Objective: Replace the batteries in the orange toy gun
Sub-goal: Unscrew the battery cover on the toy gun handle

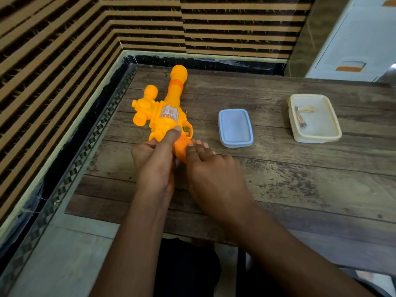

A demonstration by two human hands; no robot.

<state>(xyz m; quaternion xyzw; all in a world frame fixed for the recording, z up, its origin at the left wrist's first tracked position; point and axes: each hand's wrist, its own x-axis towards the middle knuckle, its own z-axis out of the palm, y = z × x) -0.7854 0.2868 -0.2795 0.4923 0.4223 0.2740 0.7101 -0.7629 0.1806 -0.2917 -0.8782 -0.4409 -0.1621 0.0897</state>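
- Orange plastic fills the near left of the table (300, 172): the orange toy gun (162, 116) lies on its side there, barrel pointing away towards the wall.
- The left hand (153, 161) grips the gun at the top of the handle, thumb pressed flat on the body by the trigger guard.
- The right hand (212, 172) lies over the handle with its fingertips on the plastic; I cannot tell whether it clasps the handle or only presses on it.
- Both hands hide the handle, so an open battery cover cannot be made out. My judgement is that the job is at an early stage, with the swap itself still to do.
- A blue tub (235, 144) stands just right of the gun.
- A cream tub (317, 139) stands further right, holding small dark and gold pieces (302, 123), possibly batteries.
- The table is worn, dark wood-grain planking set in a corner.
- Brown and black striped walls (64, 50) run behind and to the left, above a pale tiled floor (64, 254); a white cabinet (360, 39) stands at far right.
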